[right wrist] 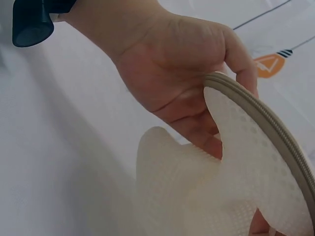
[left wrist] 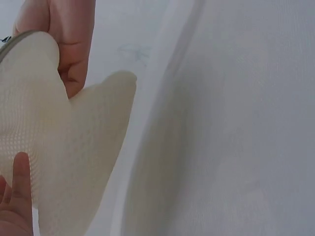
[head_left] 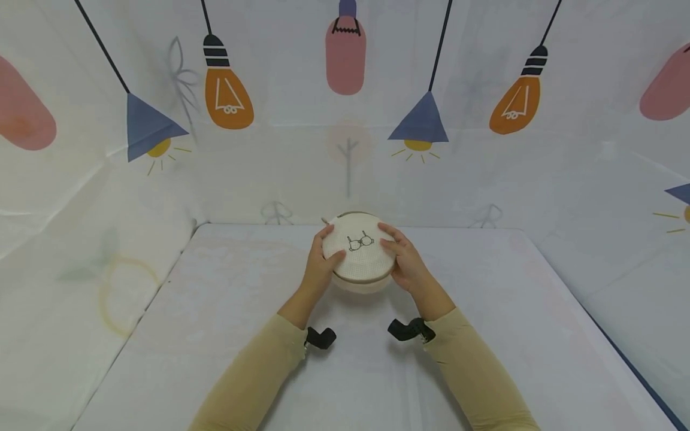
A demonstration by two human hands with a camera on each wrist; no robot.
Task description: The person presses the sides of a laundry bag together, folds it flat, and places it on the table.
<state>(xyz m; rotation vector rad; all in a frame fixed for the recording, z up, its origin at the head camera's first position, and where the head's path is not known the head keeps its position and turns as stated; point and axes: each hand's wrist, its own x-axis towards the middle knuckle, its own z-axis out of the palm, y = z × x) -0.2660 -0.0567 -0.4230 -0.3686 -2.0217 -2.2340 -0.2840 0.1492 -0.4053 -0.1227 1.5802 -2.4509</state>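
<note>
A round cream mesh laundry bag (head_left: pixel 360 264) is held between both hands at the far side of the table. Its top carries a small line drawing of eyeglasses, and a beige zipper (right wrist: pixel 275 118) runs round its rim. The left hand (head_left: pixel 319 263) grips the bag's left side, thumb on the top panel. On the opposite side the right hand (head_left: pixel 409 263) grips the edge, with fingers over the top. In the left wrist view the bag's soft mesh side (left wrist: pixel 74 132) bulges below the left hand. The right wrist view shows the right palm against the zippered rim.
A white-covered table (head_left: pixel 356 371) lies under both forearms. Behind it hangs a pale curtain (head_left: pixel 296 161) printed with lamps and bulbs. Dark curved pieces (head_left: pixel 322 339) stick out at the wrists, beside beige sleeves (head_left: pixel 253 377).
</note>
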